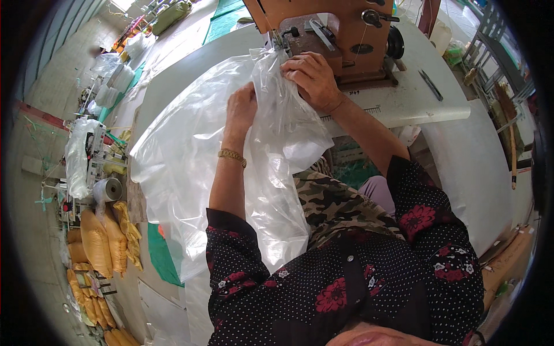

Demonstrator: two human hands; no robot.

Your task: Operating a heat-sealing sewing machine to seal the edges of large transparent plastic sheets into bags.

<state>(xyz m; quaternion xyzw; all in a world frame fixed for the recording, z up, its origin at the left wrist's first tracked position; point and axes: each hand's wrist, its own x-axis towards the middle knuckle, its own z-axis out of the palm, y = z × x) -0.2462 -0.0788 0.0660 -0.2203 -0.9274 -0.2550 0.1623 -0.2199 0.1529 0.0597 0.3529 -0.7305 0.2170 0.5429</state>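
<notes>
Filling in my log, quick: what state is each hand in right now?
Left hand: closed, holding the clear plastic sheet.
Right hand: curled onto the sheet by the sewing machine; whether it grips cannot be told.

Sewing mach. (pixel 365 49), upr ctr: brown, blk handwheel (pixel 395 42). Plastic film (pixel 184 124), ctr: clear, whitish. Shirt (pixel 277 308), btm ctr: blk w/ wht dots, red + wht flowers. Cloth (pixel 340 207), just above: brn/tan/blk camo. Bracelet (pixel 232 156), ctr: gold-toned. Sacks (pixel 95 245), lwr lt: yellow-orange.
</notes>
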